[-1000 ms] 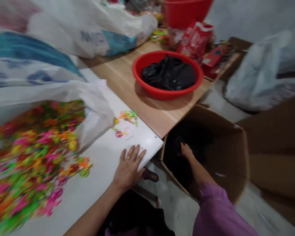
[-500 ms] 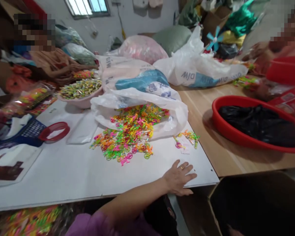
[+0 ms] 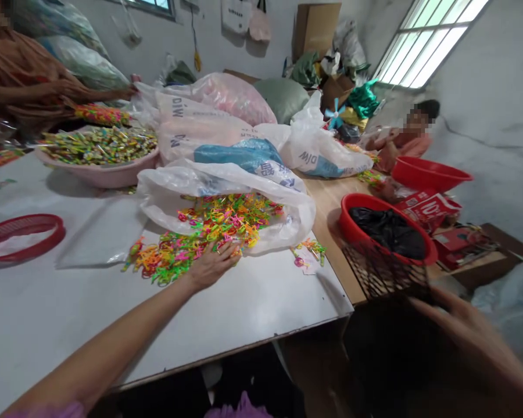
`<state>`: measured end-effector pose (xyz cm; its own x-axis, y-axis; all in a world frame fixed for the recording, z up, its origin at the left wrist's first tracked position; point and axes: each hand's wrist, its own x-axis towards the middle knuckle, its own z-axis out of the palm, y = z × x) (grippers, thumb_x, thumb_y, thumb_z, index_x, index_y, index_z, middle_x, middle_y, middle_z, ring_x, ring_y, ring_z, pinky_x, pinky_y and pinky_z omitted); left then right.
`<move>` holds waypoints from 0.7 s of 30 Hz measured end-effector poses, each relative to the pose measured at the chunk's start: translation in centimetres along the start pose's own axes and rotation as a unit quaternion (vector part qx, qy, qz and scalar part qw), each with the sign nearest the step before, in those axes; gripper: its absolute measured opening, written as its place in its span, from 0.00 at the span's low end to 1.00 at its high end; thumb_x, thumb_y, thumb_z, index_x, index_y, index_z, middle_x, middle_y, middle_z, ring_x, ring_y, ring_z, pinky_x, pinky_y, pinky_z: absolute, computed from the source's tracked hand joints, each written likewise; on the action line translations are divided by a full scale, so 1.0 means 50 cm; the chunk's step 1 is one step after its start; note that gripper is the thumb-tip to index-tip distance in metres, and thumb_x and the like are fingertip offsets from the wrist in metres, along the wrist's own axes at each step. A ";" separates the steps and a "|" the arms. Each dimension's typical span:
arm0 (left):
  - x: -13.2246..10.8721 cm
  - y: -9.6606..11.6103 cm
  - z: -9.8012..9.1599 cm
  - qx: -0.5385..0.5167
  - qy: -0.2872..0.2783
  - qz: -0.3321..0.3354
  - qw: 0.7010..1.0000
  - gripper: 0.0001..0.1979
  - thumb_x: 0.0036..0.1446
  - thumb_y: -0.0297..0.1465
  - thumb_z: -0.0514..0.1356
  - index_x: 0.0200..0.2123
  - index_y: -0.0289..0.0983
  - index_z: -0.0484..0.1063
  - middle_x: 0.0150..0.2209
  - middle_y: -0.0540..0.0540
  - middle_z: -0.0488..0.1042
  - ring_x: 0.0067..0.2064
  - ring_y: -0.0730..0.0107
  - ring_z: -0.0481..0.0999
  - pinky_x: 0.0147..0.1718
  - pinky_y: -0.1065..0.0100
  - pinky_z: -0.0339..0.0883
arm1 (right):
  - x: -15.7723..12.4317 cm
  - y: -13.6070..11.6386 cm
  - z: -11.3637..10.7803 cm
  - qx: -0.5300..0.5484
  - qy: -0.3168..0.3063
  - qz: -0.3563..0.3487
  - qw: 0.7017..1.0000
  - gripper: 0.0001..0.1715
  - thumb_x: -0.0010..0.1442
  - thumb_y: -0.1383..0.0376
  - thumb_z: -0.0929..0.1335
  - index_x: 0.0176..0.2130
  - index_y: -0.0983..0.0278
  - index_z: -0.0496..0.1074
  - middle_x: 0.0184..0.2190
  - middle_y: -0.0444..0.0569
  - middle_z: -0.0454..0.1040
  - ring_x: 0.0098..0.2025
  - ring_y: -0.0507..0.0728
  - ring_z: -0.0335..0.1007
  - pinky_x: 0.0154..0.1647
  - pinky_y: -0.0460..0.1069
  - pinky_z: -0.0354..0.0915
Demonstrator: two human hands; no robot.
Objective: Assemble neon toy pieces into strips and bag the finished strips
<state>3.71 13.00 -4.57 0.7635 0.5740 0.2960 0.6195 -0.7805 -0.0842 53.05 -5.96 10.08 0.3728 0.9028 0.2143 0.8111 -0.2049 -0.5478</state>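
1. Left hand (image 3: 212, 268), fingers loosely bent, rests at the colourful pieces (image 3: 169, 255) — any grip, I cannot tell.
2. Right hand (image 3: 466, 319), partly curled, holds a dark mesh basket (image 3: 381, 276).
3. Some pieces lie out on the surface (image 3: 261, 307); many seem left in the white sack (image 3: 290, 229).

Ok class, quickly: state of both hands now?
Left hand: on the colourful plastic pieces; grip can't be told.
Right hand: closed, holding a black mesh basket.

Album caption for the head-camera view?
Left hand on small multicoloured plastic trinkets; right hand holding a black mesh basket.
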 end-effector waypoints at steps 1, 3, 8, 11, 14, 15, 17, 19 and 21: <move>0.002 -0.017 0.000 0.002 -0.003 0.002 1.000 0.23 0.59 0.26 0.50 0.57 0.46 0.59 0.61 0.41 0.56 0.62 0.54 0.55 0.56 0.43 0.44 | 0.043 -0.028 0.034 0.022 -0.010 0.015 1.000 0.22 0.45 0.52 0.70 0.39 0.60 0.73 0.36 0.52 0.76 0.37 0.61 0.72 0.37 0.54 0.67; 0.007 -0.044 -0.001 0.008 -0.010 0.004 1.000 0.25 0.60 0.25 0.49 0.59 0.48 0.55 0.62 0.40 0.55 0.62 0.53 0.54 0.54 0.42 0.46 | 0.126 -0.071 0.119 0.075 0.019 0.049 0.996 0.24 0.43 0.52 0.69 0.37 0.65 0.73 0.32 0.53 0.76 0.36 0.61 0.72 0.36 0.54 0.67; 0.003 -0.056 -0.009 0.018 -0.030 0.012 0.999 0.27 0.59 0.22 0.46 0.60 0.47 0.53 0.62 0.39 0.55 0.62 0.52 0.54 0.53 0.42 0.48 | 0.258 -0.079 0.297 0.179 0.111 0.099 0.973 0.25 0.46 0.52 0.62 0.33 0.70 0.73 0.28 0.54 0.75 0.30 0.57 0.71 0.29 0.49 0.66; -0.015 -0.020 -0.015 0.013 -0.021 -0.005 1.000 0.25 0.58 0.22 0.47 0.58 0.44 0.58 0.60 0.39 0.57 0.62 0.53 0.55 0.54 0.44 0.49 | 0.287 -0.065 0.328 0.151 0.098 0.102 0.978 0.23 0.47 0.56 0.63 0.34 0.70 0.74 0.31 0.55 0.76 0.33 0.57 0.71 0.31 0.48 0.66; -0.036 0.038 -0.019 0.001 0.005 -0.023 1.000 0.23 0.56 0.22 0.49 0.54 0.41 0.62 0.59 0.38 0.59 0.61 0.51 0.56 0.56 0.44 0.48 | 0.302 -0.072 0.327 0.115 0.060 0.101 0.986 0.20 0.46 0.59 0.66 0.36 0.71 0.75 0.30 0.53 0.77 0.32 0.56 0.71 0.31 0.46 0.66; -0.043 0.061 -0.019 -0.008 0.015 -0.027 0.999 0.22 0.56 0.23 0.49 0.53 0.40 0.63 0.59 0.38 0.60 0.61 0.51 0.56 0.56 0.45 0.48 | 0.306 -0.079 0.326 0.100 0.047 0.101 0.989 0.19 0.45 0.61 0.67 0.36 0.70 0.75 0.29 0.52 0.77 0.31 0.55 0.72 0.31 0.46 0.66; -0.053 0.113 -0.017 -0.032 0.036 -0.034 0.998 0.20 0.56 0.24 0.50 0.51 0.38 0.65 0.56 0.36 0.63 0.59 0.51 0.60 0.54 0.47 0.52 | 0.315 -0.099 0.321 0.065 0.026 0.101 0.992 0.18 0.42 0.64 0.69 0.35 0.70 0.75 0.27 0.50 0.76 0.30 0.55 0.71 0.31 0.45 0.66; -0.059 0.173 -0.016 -0.060 0.054 -0.042 0.996 0.18 0.56 0.24 0.50 0.50 0.37 0.67 0.55 0.36 0.65 0.57 0.53 0.63 0.53 0.50 0.56 | 0.325 -0.128 0.314 0.028 0.012 0.096 0.995 0.16 0.42 0.66 0.68 0.34 0.69 0.76 0.26 0.49 0.76 0.31 0.55 0.72 0.33 0.45 0.65; -0.061 0.233 -0.016 -0.090 0.066 -0.055 0.992 0.17 0.56 0.23 0.50 0.49 0.37 0.67 0.53 0.37 0.67 0.55 0.54 0.65 0.51 0.53 0.59 | 0.334 -0.164 0.301 0.000 -0.001 0.081 0.997 0.15 0.43 0.68 0.67 0.34 0.68 0.76 0.29 0.50 0.76 0.34 0.56 0.72 0.37 0.47 0.65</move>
<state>8.47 1.94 -5.67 0.6551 0.6306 0.4161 0.6465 -0.7529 0.1231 45.85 16.49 6.01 0.4983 0.8585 0.1215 0.7402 -0.3483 -0.5751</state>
